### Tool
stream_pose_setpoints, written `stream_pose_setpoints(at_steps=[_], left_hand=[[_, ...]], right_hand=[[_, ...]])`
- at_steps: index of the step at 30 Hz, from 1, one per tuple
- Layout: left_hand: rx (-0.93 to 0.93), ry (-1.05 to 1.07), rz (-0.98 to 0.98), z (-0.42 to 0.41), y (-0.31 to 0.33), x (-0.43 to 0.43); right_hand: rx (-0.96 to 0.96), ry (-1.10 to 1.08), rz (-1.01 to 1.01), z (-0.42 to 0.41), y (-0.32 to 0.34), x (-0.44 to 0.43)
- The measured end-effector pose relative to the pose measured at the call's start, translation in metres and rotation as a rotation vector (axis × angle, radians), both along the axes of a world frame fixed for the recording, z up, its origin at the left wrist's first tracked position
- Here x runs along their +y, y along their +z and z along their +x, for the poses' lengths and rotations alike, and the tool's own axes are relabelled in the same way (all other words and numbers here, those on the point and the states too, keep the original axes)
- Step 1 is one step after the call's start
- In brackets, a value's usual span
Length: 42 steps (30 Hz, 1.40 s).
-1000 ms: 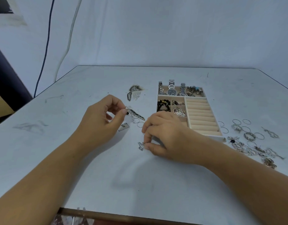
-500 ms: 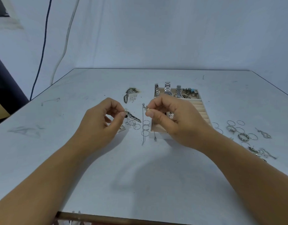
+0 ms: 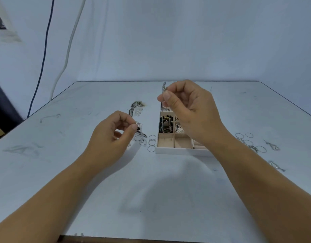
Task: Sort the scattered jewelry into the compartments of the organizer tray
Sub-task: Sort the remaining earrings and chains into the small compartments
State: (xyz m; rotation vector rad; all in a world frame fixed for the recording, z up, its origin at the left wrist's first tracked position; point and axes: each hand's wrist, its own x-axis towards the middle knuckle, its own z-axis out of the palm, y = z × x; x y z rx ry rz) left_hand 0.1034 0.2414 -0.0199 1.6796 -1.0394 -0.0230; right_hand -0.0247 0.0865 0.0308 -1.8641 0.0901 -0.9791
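Silver chain (image 3: 164, 86): pinched between thumb and forefinger of the right hand (image 3: 191, 111) and raised over the tray's 12 o'clock end. It is probably held high so its length clears the dividers. The lower part is too thin to trace.
Left hand (image 3: 111, 137): fingertips close narrowly on a dark-beaded earring (image 3: 139, 129), held above the table at the tray's 9 o'clock; likely queued as the next item.
Organizer tray (image 3: 168, 151): white rim, beige lining, mid-table.
Middle-left cell: dark beaded bracelet (image 3: 165, 124).
Cell at that one's 3 o'clock: small silver pieces (image 3: 179, 128).
Cells at 6 o'clock (image 3: 166, 142): only lining shows.
Wire rings (image 3: 152, 142): flat on the table, just beside the tray's 9 o'clock wall, unsorted.
Scattered rings (image 3: 248, 135): table, tray's 3 o'clock, unsorted.
Small pile (image 3: 137, 107): tray's 11 o'clock; contents unclear.
Progress: judged partway.
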Motion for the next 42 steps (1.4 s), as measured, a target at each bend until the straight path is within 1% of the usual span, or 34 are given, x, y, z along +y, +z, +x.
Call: stream_pose_setpoints(at_steps=[5, 9, 19, 26, 31, 33, 37, 42], left_hand=[[0.074, -0.116, -0.015, -0.009, 0.011, -0.012], [0.080, -0.179, 0.016, -0.012, 0.022, -0.021], [-0.029, -0.188, 0.071, -0.012, 0.030, -0.043], [-0.121, -0.205, 0.180, -0.009, 0.017, -0.043], [-0.136, -0.210, 0.222, -0.008, 0.005, -0.045], [-0.176, -0.192, 0.257, -0.008, -0.001, -0.046], [-0.347, -0.179, 0.336, -0.006, -0.006, -0.047], [-0.341, -0.134, 0.322, 0.008, 0.000, -0.038]], right_hand=[[0.018, -0.057, 0.008, -0.002, -0.005, -0.014], [0.038, -0.113, -0.016, -0.006, -0.010, -0.025], [0.063, -0.102, -0.002, -0.019, -0.012, -0.043], [0.052, -0.113, -0.023, -0.020, -0.011, -0.048], [0.051, -0.118, -0.033, -0.021, -0.010, -0.047], [0.055, -0.127, -0.045, -0.021, -0.010, -0.046], [0.050, -0.124, -0.037, -0.021, -0.009, -0.045], [0.058, -0.123, -0.038, -0.021, -0.009, -0.041]])
